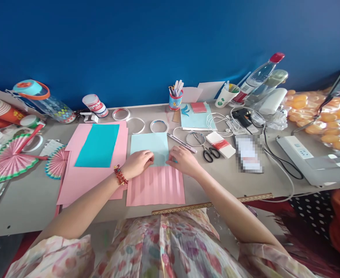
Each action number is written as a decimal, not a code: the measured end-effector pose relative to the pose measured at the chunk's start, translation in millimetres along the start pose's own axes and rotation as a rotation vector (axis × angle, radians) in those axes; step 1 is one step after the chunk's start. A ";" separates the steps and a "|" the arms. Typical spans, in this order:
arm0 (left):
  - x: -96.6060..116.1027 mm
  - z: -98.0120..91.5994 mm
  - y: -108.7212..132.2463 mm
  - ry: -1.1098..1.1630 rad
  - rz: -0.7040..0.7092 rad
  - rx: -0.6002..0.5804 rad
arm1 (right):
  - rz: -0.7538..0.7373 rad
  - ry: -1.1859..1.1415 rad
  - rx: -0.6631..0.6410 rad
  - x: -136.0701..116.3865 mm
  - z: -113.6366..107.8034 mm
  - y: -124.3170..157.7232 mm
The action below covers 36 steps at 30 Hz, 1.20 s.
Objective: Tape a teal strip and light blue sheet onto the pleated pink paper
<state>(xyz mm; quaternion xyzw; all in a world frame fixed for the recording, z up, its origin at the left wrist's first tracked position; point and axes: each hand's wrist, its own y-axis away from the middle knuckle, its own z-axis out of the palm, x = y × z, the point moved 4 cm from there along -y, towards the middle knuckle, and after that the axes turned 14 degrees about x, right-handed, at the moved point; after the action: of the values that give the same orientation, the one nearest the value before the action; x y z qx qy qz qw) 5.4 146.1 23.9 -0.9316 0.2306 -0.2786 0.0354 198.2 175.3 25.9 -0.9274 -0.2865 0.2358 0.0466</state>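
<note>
1. Writing: the red, white and blue tub (95, 105) at the back has a printed label, too small to read.
2. The clear bottle (255, 79) with the red cap carries a red and white label, also illegible at this size.
3. Green marks are printed on the white paper cup (227, 95), and a picture decorates the blue pen holder (175, 101); I cannot make out any wording on either.
4. The screen of the phone (249, 153), right of the scissors (211, 155), is pixelated.
5. The pale blue paper (149, 142) lies flat on the table, directly in front of the person and between the two hands, its near edge meeting the pleated pink sheet (155, 189). Which one overlaps the other I cannot tell.
6. The left hand (139, 161), below a red bead bracelet (120, 175), sits at the near left corner of the blue paper, fingers curled narrow and tips on it.
7. The right hand (183, 159) is at the near right corner, fingers bent close together.
8. Whether either hand pinches the paper or only presses it, I cannot tell.
9. The teal sheet (97, 144) rests on larger pink sheets (74, 181), just left of the left hand; the cutter (183, 143) lies just beyond the right.
</note>
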 end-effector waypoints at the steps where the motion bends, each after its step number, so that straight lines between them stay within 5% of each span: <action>1: -0.4 0.3 -0.1 0.000 -0.002 -0.001 | 0.004 0.005 -0.005 -0.3 -0.3 -0.1; 14: -0.3 0.4 0.3 0.016 -0.026 -0.019 | 0.025 0.058 -0.062 -3.6 -2.6 -1.3; 30: -2.3 2.3 -1.3 -0.004 -0.026 -0.021 | -0.139 -0.247 0.118 12.1 1.3 14.6; 36: -1.8 2.1 -0.6 0.003 -0.019 -0.018 | -0.209 -0.027 0.160 -8.5 -6.2 25.8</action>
<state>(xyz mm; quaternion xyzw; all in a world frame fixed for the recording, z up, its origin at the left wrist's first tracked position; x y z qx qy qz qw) 5.4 147.4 21.4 -0.9337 0.2244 -0.2780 0.0240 208.1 149.4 29.1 -0.8826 -0.3625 0.2642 0.1407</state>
